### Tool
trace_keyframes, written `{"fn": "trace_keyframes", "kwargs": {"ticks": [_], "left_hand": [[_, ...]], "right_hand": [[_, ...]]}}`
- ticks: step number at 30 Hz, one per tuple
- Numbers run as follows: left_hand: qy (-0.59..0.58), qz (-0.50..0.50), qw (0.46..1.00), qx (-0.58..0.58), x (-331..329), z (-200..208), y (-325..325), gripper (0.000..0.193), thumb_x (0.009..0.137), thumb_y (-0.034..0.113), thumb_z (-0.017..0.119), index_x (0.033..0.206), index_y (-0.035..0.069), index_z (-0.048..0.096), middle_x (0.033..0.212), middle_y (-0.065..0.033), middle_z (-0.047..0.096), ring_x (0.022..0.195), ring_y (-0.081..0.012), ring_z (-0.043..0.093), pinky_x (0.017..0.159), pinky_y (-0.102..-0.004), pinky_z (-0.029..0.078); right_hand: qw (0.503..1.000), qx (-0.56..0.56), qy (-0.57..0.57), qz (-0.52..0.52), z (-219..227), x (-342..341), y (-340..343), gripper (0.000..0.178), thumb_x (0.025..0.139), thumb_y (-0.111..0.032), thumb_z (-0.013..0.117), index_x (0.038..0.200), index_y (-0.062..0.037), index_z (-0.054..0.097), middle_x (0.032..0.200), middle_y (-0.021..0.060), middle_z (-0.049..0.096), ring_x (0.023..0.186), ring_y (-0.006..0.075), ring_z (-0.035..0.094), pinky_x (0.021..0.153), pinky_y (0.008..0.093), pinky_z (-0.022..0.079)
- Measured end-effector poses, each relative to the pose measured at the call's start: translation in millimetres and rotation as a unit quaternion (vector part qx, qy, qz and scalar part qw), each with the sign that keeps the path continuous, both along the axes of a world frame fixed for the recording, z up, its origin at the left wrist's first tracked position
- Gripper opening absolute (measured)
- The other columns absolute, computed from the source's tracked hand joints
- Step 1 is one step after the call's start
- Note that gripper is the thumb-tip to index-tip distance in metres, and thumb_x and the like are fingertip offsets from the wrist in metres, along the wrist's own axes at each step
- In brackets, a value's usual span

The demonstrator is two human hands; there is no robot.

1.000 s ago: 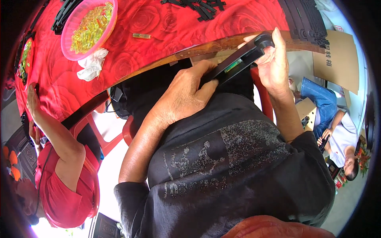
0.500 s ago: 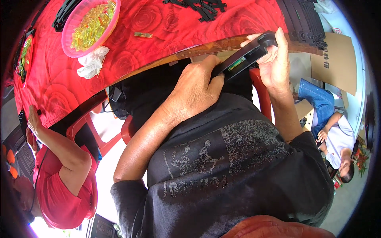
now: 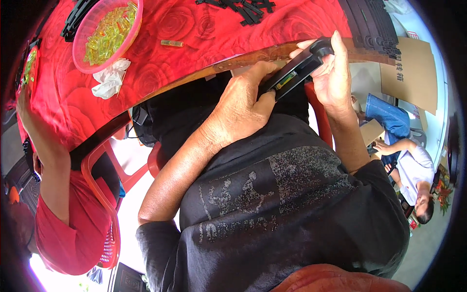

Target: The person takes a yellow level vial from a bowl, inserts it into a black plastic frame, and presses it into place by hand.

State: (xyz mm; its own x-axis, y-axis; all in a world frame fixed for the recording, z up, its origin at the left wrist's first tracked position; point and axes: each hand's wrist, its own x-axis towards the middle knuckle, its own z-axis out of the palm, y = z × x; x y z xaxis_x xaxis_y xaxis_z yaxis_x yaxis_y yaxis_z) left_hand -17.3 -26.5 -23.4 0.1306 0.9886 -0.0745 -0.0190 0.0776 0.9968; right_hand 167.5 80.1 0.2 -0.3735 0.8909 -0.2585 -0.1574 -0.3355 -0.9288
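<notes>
A long black plastic spirit-level body [image 3: 307, 67] is held at a slant above my lap, just off the table edge. In its slot a small yellow-green vial [image 3: 287, 80] shows. My left hand [image 3: 243, 104] grips the lower end, with the thumb pressed against the near side. My right hand [image 3: 332, 80] holds the upper end; one digit points up beside the tip and other fingers are partly hidden behind the body. On the table beyond lies a single loose vial [image 3: 172, 43]. A pink basket [image 3: 78, 56] full of yellow-green vials [image 3: 111, 34] stands to its left.
Crumpled white tissue [image 3: 111, 79] lies by the basket on the red tablecloth [image 3: 160, 65]. Black strips [image 3: 245, 9] are at the back, with stacked black parts [image 3: 372, 29] at right. A co-worker in red [image 3: 73, 224] sits left; another person [image 3: 413, 168] is at right near cardboard [image 3: 413, 78].
My hands keep their hold on the black body, which has barely moved. The left co-worker's arm has reached farther forward toward the tray at the left edge. The right-hand person's arm has shifted.
</notes>
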Motion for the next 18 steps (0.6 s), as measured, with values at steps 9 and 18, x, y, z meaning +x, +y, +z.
{"fn": "trace_keyframes", "kwargs": {"ticks": [9, 18], "left_hand": [[-0.151, -0.029, 0.985, -0.076, -4, 9, 5, 0.040, 0.082, -0.002, 0.061, 0.121, -0.005, 0.055, 0.105, -0.0135, 0.066, 0.104, -0.0181, 0.061, 0.095, -0.0336, 0.046], [-0.096, -0.012, 0.994, -0.050, -4, 12, 4, 0.049, 0.080, 0.000, 0.069, 0.127, -0.001, 0.054, 0.120, -0.0153, 0.062, 0.115, -0.0214, 0.058, 0.103, -0.0331, 0.043]], "right_hand": [[0.999, -0.021, 0.023, 0.014, -1, 4, 2, 0.069, 0.100, -0.057, 0.032, 0.105, 0.0023, 0.066, 0.091, 0.0191, 0.071, 0.083, 0.0255, 0.071, 0.082, 0.0383, 0.056], [0.994, -0.077, 0.076, -0.022, 0, -5, -1, 0.067, 0.102, -0.056, 0.031, 0.116, 0.0023, 0.059, 0.100, 0.0237, 0.069, 0.093, 0.0293, 0.069, 0.091, 0.0401, 0.054]]}}
